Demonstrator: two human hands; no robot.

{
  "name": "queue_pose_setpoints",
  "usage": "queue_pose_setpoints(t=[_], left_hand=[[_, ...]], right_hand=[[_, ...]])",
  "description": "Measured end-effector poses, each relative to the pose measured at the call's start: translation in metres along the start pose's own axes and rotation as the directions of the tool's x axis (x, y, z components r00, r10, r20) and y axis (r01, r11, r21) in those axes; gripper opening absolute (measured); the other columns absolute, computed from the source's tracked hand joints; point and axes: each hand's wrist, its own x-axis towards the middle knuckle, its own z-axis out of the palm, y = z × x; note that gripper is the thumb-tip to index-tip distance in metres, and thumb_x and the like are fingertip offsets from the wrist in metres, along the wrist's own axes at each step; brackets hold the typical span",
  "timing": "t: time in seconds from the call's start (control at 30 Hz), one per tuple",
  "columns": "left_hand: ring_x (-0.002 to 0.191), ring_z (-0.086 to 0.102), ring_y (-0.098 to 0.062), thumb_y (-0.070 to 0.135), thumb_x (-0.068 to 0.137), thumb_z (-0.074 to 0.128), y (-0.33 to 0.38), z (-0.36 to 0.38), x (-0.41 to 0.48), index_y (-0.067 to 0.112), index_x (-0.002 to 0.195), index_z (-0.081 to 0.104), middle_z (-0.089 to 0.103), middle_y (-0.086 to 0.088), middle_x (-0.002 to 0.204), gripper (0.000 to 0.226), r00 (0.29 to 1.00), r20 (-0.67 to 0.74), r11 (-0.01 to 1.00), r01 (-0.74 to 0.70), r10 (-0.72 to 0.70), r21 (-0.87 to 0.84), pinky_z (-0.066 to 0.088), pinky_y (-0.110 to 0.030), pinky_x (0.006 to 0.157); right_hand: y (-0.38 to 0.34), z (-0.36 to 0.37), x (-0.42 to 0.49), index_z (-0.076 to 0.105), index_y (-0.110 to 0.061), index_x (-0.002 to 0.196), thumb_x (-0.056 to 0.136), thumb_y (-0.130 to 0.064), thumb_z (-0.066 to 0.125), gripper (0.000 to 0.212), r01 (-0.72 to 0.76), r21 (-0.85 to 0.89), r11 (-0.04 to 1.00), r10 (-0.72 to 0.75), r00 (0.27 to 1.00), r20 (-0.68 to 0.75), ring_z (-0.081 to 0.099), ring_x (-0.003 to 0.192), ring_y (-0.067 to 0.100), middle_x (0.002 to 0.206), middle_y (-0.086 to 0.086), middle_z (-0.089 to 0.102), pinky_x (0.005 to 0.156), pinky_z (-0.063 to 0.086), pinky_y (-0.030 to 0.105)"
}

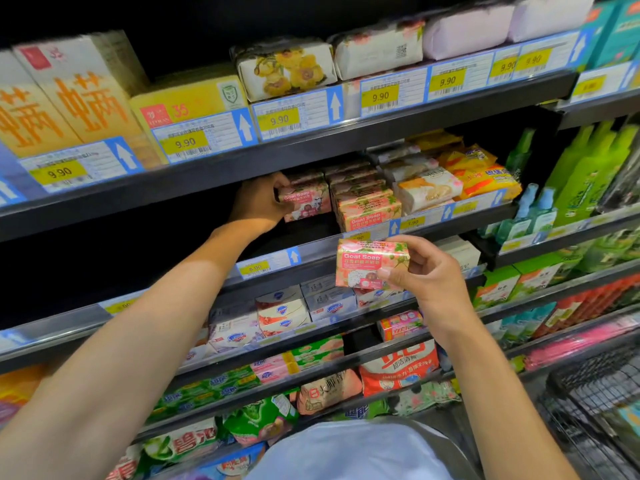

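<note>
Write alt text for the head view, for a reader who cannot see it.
A person's right hand holds a pink Goat Soap bar before shop shelves, while the left hand grips a second Goat Soap bar on the shelf, beside a stack of the same. A wire cart stands at lower right.

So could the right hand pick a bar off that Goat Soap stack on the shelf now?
Probably not: the right hand grips a Goat Soap bar, though the stack itself is unblocked.

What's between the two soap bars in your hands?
Head view: only the price-tag rail lies between the held soap bar in the right hand and the shelved soap bar the left hand grips.
</note>
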Motion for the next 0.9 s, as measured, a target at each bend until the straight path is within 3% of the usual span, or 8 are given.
queue_pose_setpoints(t=[0.13, 0.3, 0.43, 0.53, 0.63, 0.73, 0.9], left_hand=[[0.110, 0.064, -0.026, 0.020, 0.084, 0.082, 0.002, 0.002, 0.002, 0.013, 0.114, 0.068, 0.070, -0.006, 0.120, 0.034, 1.000, 0.000, 0.999, -0.011, 0.011, 0.042, 0.046, -0.029, 0.091], [0.112, 0.063, -0.027, 0.022, 0.086, 0.081, 0.003, 0.002, 0.002, 0.014, 0.117, 0.066, 0.069, -0.006, 0.122, 0.035, 1.000, 0.006, 0.997, -0.018, 0.017, 0.079, 0.041, -0.025, 0.088], [0.108, 0.063, -0.026, 0.021, 0.088, 0.077, 0.014, -0.009, -0.011, 0.019, 0.121, 0.065, 0.069, -0.003, 0.123, 0.035, 1.000, -0.021, 0.996, -0.010, 0.012, 0.092, 0.050, -0.032, 0.092], [0.093, 0.063, -0.016, 0.021, 0.092, 0.074, 0.030, -0.026, -0.039, 0.027, 0.110, 0.068, 0.070, 0.003, 0.110, 0.020, 0.999, 0.040, 0.976, 0.039, -0.031, -0.216, 0.055, -0.033, 0.086], [0.102, 0.071, -0.014, 0.029, 0.097, 0.071, 0.051, -0.044, -0.074, 0.029, 0.111, 0.072, 0.074, 0.003, 0.110, 0.015, 0.966, 0.259, 0.769, 0.146, 0.027, -0.623, 0.058, -0.034, 0.093], [0.109, 0.070, -0.015, 0.024, 0.087, 0.081, 0.063, -0.053, -0.091, 0.032, 0.121, 0.069, 0.074, 0.003, 0.117, 0.036, 0.919, 0.375, 0.720, 0.177, 0.124, -0.671, 0.058, -0.031, 0.094], [0.100, 0.073, -0.010, 0.014, 0.078, 0.088, 0.062, -0.055, -0.095, 0.030, 0.115, 0.071, 0.077, 0.010, 0.107, 0.043, 0.934, 0.356, 0.752, 0.224, 0.014, -0.619, 0.060, -0.030, 0.091]], right_hand=[[0.000, -0.002, -0.001, 0.071, -0.018, 0.119, 0.070, -0.022, 0.087, 0.052, 0.015, 0.007, 1.000, -0.015, 1.000, -0.005, 0.073, 0.107, 0.019, 0.111, 0.002, 0.077, 0.084, 0.061, 0.031], [-0.003, -0.001, -0.003, 0.071, -0.018, 0.119, 0.070, -0.022, 0.086, 0.052, 0.015, 0.017, 1.000, -0.015, 1.000, -0.007, 0.073, 0.106, 0.018, 0.110, 0.000, 0.078, 0.082, 0.060, 0.029], [-0.007, 0.004, -0.002, 0.072, -0.018, 0.118, 0.069, -0.024, 0.087, 0.052, 0.015, 0.000, 1.000, -0.015, 1.000, -0.022, 0.074, 0.104, 0.017, 0.108, -0.001, 0.078, 0.079, 0.060, 0.027], [-0.016, 0.010, 0.003, 0.072, -0.020, 0.119, 0.068, -0.026, 0.087, 0.053, 0.020, -0.017, 1.000, -0.021, 0.999, -0.033, 0.074, 0.106, 0.018, 0.109, -0.001, 0.078, 0.082, 0.060, 0.032], [-0.027, 0.020, 0.012, 0.071, -0.024, 0.119, 0.069, -0.026, 0.088, 0.052, 0.022, -0.026, 0.999, -0.023, 0.999, -0.029, 0.073, 0.109, 0.019, 0.111, 0.000, 0.078, 0.090, 0.061, 0.040], [-0.033, 0.032, 0.019, 0.072, -0.026, 0.116, 0.076, -0.017, 0.089, 0.044, 0.034, -0.033, 0.999, -0.035, 0.999, -0.032, 0.073, 0.109, 0.019, 0.111, 0.000, 0.078, 0.091, 0.062, 0.042], [-0.038, 0.050, 0.026, 0.072, -0.030, 0.116, 0.080, -0.010, 0.088, 0.044, 0.087, -0.061, 0.994, -0.088, 0.996, -0.014, 0.072, 0.108, 0.012, 0.112, -0.005, 0.077, 0.088, 0.062, 0.036]])
